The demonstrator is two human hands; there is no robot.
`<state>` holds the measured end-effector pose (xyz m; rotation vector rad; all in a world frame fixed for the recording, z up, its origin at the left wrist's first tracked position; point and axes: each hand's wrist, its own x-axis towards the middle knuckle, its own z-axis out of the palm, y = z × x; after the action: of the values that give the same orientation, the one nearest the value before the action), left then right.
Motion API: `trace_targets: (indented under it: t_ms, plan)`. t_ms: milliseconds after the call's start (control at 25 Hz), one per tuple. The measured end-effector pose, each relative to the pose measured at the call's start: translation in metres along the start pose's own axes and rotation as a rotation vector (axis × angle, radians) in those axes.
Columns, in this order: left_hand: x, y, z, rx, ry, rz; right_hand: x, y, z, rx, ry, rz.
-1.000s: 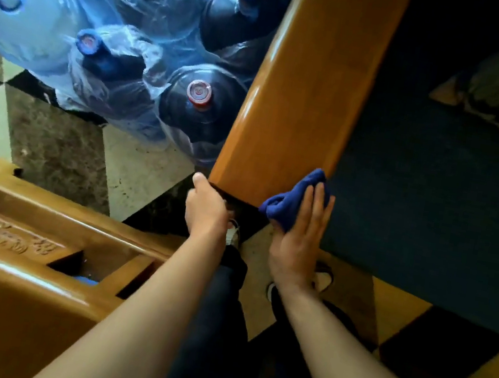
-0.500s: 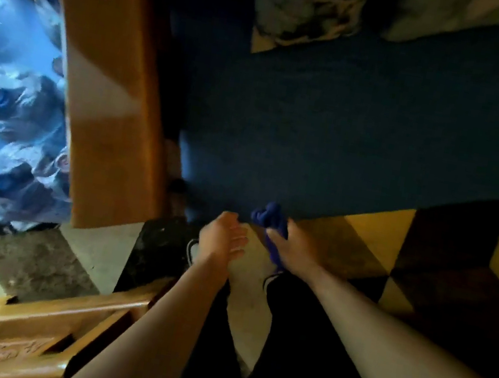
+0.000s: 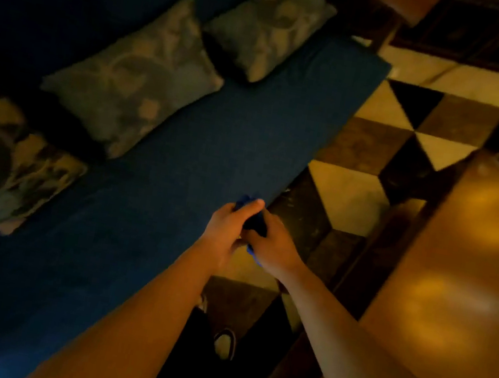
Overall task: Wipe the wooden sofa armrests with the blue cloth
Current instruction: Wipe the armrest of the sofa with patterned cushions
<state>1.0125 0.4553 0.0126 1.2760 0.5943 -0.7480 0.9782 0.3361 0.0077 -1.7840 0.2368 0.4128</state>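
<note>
Over the sofa seat [image 3: 200,160], both hands (together) hold blue cloth [image 3: 256,221].

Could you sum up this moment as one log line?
stage: between armrests | left hand and right hand: both holding blue cloth | over: sofa seat edge | wiping: none

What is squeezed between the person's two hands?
The blue cloth, bunched between the left hand and right hand, as the head view shows.
</note>
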Motion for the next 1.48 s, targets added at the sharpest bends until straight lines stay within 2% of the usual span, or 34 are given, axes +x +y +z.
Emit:
trace_targets:
  t_ms: [160, 280, 480, 680, 840, 1000, 1200, 1320, 1480]
  plan:
    - [0.054, 0.056, 0.085, 0.148, -0.040, 0.062, 0.039, -0.017, -0.084, 0.154, 0.175, 0.019]
    - [0.099, 0.100, 0.146, 0.094, -0.049, 0.045, 0.081, -0.027, -0.150, 0.252, 0.321, 0.131]
    - [0.172, 0.188, 0.249, 0.004, -0.203, -0.083, 0.176, -0.056, -0.300, 0.465, 0.535, 0.229]
    - [0.229, 0.271, 0.329, 0.037, -0.316, -0.113, 0.229, -0.095, -0.409, 0.444, 0.404, 0.311]
    - [0.288, 0.324, 0.395, 0.134, -0.320, -0.067, 0.290, -0.101, -0.495, 0.267, 0.449, 0.201]
    - [0.352, 0.359, 0.456, 0.143, -0.283, -0.040, 0.366, -0.102, -0.582, 0.118, 0.362, 0.113]
    - [0.406, 0.405, 0.515, 0.216, -0.020, 0.064, 0.466, -0.112, -0.675, -0.044, 0.221, 0.092]
    - [0.435, 0.419, 0.533, 0.259, 0.146, 0.101, 0.521, -0.122, -0.698, -0.222, 0.100, 0.087]
    - [0.497, 0.441, 0.537, 0.266, 0.320, 0.101, 0.605, -0.117, -0.702, -0.324, 0.005, 0.092]
